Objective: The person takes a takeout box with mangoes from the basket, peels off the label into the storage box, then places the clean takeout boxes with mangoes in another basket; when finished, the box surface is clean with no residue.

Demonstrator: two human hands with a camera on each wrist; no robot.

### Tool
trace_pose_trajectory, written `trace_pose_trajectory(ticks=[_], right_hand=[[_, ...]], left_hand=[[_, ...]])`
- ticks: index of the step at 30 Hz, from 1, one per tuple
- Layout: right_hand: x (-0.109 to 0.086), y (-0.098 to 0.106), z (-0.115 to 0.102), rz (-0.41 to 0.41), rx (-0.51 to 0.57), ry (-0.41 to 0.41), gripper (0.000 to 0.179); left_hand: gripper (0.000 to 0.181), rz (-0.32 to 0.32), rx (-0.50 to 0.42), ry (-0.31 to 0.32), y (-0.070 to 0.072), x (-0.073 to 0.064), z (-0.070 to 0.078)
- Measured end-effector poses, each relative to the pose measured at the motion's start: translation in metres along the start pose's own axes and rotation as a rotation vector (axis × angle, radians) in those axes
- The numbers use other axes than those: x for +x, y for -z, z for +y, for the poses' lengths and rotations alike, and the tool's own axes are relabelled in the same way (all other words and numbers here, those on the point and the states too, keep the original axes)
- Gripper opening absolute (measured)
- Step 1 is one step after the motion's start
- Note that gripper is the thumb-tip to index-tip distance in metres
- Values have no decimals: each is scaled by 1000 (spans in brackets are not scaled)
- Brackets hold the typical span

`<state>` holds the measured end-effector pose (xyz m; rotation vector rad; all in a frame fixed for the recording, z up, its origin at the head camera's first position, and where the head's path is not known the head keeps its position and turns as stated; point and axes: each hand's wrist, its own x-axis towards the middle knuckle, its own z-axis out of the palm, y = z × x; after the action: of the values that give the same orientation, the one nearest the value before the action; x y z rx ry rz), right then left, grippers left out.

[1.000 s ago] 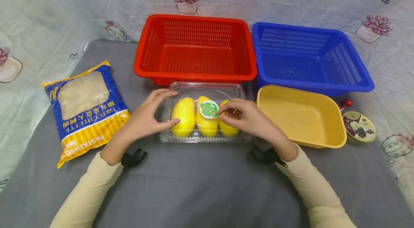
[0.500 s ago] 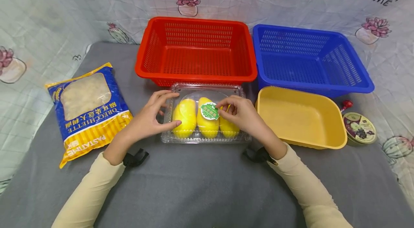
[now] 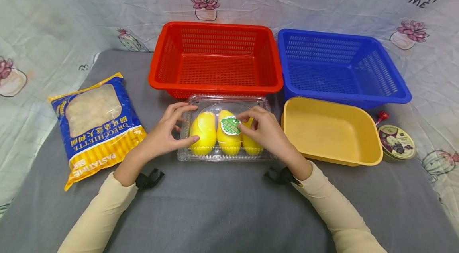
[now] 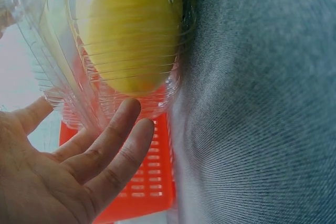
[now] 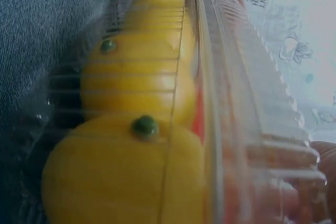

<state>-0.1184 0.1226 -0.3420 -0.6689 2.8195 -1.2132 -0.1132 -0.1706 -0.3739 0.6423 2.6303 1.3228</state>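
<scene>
A clear plastic clamshell box (image 3: 201, 157) lies on the grey cloth with three yellow mango-like fruits (image 3: 203, 137) inside. In the right wrist view green stem ends show on the fruits (image 5: 126, 177). A round green and white sticker (image 3: 228, 125) sits on the lid over the middle fruit. My right hand (image 3: 265, 131) pinches the sticker's right edge between thumb and forefinger. At the box's left end, my left hand (image 3: 163, 133) spreads its thumb and fingers along the side. The left wrist view has its fairly straight fingers (image 4: 123, 150) right at the ribbed plastic wall.
Behind the box stand a red basket (image 3: 215, 89) and a blue basket (image 3: 344, 95). A yellow tub (image 3: 330, 133) is at the right, with a round tin (image 3: 396, 141) and a red-wrapped lollipop (image 3: 382, 116) beyond it. A bag of orecchiette pasta (image 3: 97, 125) lies left.
My right hand has shifted slightly left and turned at the sticker, and the sticker's printed green band sits at a different angle. My left hand stays at the box's left end.
</scene>
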Motion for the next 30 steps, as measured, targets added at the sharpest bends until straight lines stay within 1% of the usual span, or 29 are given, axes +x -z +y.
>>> trace_pose_trajectory(ticks=[3, 7, 15, 21, 30], right_hand=[[1, -2, -2, 0, -8, -20, 22], [1, -4, -3, -7, -24, -31, 23], [0, -4, -2, 15, -9, -14, 21], [-2, -4, -1, 26, 12, -5, 15], [-1, -4, -1, 68, 10, 37, 10]], left_hand=[[78, 3, -5, 3, 1, -1, -1], [77, 2, -2, 7, 0, -1, -2], [78, 4, -5, 9, 1, -1, -2], [79, -6, 3, 18, -1, -2, 0], [79, -7, -5, 15, 0, -2, 1]])
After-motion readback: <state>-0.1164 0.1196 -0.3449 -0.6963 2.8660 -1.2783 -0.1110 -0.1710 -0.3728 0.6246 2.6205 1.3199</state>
